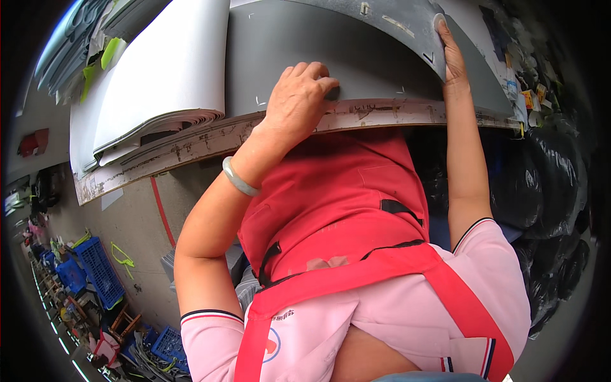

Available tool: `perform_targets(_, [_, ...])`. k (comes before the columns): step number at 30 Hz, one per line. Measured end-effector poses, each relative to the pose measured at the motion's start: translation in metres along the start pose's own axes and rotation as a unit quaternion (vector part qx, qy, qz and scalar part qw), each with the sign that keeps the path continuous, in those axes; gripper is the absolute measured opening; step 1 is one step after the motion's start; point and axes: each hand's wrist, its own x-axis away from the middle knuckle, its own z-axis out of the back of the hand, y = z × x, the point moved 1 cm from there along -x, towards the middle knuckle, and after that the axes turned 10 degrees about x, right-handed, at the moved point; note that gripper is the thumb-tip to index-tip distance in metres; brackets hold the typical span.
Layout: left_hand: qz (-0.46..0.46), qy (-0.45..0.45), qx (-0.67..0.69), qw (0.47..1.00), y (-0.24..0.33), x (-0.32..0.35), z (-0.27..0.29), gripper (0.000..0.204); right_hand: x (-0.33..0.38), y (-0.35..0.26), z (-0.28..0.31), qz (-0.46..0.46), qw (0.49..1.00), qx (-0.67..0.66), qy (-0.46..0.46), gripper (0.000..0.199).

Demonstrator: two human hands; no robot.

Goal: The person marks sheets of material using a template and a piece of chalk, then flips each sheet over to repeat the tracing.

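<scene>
Over the near edge of a dark grey sheet (280, 44), my left hand (299, 99) is closed with its fingers curled down. A small dark thing shows under its fingertips, too hidden to name. My right hand (453, 57) grips the right end of a stiff grey template (407, 32) with small slots cut in it. Its thumb lies on top of the template, which stands tilted up off the grey sheet. White corner marks show on the sheet near my left hand and along its near edge.
A thick stack of white-backed sheets (168, 57) lies folded over on the table's left. The worn table edge (172, 156) runs close to my red apron. Black plastic bags (547, 184) are piled at the right; blue crates (98, 270) stand on the floor at lower left.
</scene>
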Motion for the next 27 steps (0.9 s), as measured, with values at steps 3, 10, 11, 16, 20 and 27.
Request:
perform_targets(3, [0.024, -0.046, 0.039, 0.998, -0.002, -0.001, 0.007, 0.030, 0.004, 0.009, 0.015, 0.037, 0.998, -0.023, 0.044, 0.044])
perform_targets(10, [0.022, -0.064, 0.065, 0.996, -0.014, 0.003, 0.016, 0.020, 0.011, 0.015, 0.001, 0.024, 0.995, 0.074, 0.065, 0.049])
perform_targets(11, [0.008, -0.063, 0.057, 0.996, -0.013, 0.002, 0.013, 0.020, 0.012, 0.012, 0.002, 0.023, 0.996, 0.071, 0.055, 0.050])
perform_targets(16, [-0.022, -0.048, 0.003, 0.999, -0.013, 0.003, 0.008, 0.019, 0.016, 0.013, -0.011, 0.056, 0.996, 0.049, 0.039, 0.051])
perform_targets(20, [-0.014, -0.059, 0.028, 0.998, -0.008, -0.001, 0.011, 0.020, 0.022, 0.011, -0.016, 0.027, 0.996, 0.068, 0.041, 0.038])
perform_targets(27, [-0.003, -0.070, 0.026, 0.997, -0.013, 0.000, 0.012, 0.018, 0.020, 0.014, -0.013, 0.040, 0.992, 0.103, 0.066, 0.038])
